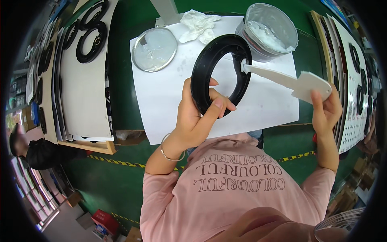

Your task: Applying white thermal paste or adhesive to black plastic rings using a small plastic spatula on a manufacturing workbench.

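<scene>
My left hand (197, 115) is closed round the lower left of a black plastic ring (200, 76), which it holds up tilted above a white paper sheet. Between the thumb and fingers of my right hand (326, 107) is the wide end of a flat white spatula (282, 78). Its narrow tip, carrying a dab of white paste (244, 66), touches the right inner side of the ring. Behind the ring stands a clear tub (288, 30) partly filled with white grease-like paste.
A round lid (155, 49) smeared with paste and a crumpled white tissue (198, 25) lie on the paper sheet (161, 109). On the left, a wood-edged board (88, 92) bears several black rings (91, 42). Another stack of boards (350, 80) with black rings stands at right.
</scene>
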{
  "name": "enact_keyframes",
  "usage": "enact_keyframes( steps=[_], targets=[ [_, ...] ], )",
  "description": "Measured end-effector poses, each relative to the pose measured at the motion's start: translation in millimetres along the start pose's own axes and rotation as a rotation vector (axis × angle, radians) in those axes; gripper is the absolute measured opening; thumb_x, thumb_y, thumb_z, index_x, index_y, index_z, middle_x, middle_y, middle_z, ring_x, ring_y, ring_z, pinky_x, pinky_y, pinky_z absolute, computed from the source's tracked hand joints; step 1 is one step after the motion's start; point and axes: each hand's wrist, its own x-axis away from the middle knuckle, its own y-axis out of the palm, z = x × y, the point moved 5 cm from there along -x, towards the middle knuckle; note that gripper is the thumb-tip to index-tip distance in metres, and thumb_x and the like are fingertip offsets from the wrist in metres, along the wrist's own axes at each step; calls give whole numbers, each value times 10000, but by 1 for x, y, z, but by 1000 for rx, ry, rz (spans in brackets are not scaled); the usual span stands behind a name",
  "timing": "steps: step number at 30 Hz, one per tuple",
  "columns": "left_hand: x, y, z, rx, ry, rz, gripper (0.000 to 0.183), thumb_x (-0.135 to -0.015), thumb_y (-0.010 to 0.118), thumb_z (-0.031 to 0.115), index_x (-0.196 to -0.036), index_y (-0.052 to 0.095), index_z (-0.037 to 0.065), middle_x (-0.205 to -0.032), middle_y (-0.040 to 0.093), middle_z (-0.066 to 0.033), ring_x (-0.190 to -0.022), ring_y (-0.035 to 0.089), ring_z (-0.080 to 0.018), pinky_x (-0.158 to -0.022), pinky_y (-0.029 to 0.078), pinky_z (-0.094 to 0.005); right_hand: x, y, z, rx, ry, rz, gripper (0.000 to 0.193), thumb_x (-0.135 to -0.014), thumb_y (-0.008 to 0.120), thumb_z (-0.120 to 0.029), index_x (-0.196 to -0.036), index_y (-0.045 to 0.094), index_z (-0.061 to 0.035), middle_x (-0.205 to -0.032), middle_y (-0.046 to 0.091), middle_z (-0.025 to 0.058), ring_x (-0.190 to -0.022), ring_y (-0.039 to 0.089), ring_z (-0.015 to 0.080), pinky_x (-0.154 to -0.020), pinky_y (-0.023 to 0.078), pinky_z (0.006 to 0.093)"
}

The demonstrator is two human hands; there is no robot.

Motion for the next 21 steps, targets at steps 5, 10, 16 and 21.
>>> enact_keyframes(
  steps=[5, 10, 16, 21],
  targets=[
    [-2, 1, -5, -30, -3, 13, 251, -842, 408, 15, -1061, 287, -6, -623, 470, -58, -660, 554, -147, -612, 431, -259, 2, 26, 31, -394, 199, 142, 304, -835, 532, -115, -1093, 459, 29, -969, 572, 76, -854, 546, 97, -756, 423, 218],
    [-5, -1, -6, 52, -48, 15, 272, -846, 398, 18, -1093, 283, 8, -616, 461, -54, -670, 571, -178, -654, 430, -279, -2, 35, 53, -784, 503, 144, 364, -845, 517, -189, -1136, 442, 17, -966, 573, 77, -843, 563, 111, -752, 449, 240],
    [-6, -10, -6, 181, -121, 53, 286, -846, 383, 16, -1117, 292, 15, -593, 451, -53, -675, 594, -233, -677, 440, -312, -26, -18, 47, -121, -38, 530, 214, -838, 504, -109, -1012, 525, 14, -939, 593, 117, -825, 589, 182, -735, 458, 249],
    [-7, -14, -6, 245, -150, 112, 295, -839, 393, 19, -1124, 316, 14, -582, 449, -55, -666, 596, -252, -688, 449, -336, -3, 4, -11, 834, -827, -1, 175, -754, 528, -38, -912, 579, 18, -926, 600, 163, -840, 596, 276, -716, 486, 305]
  ],
)
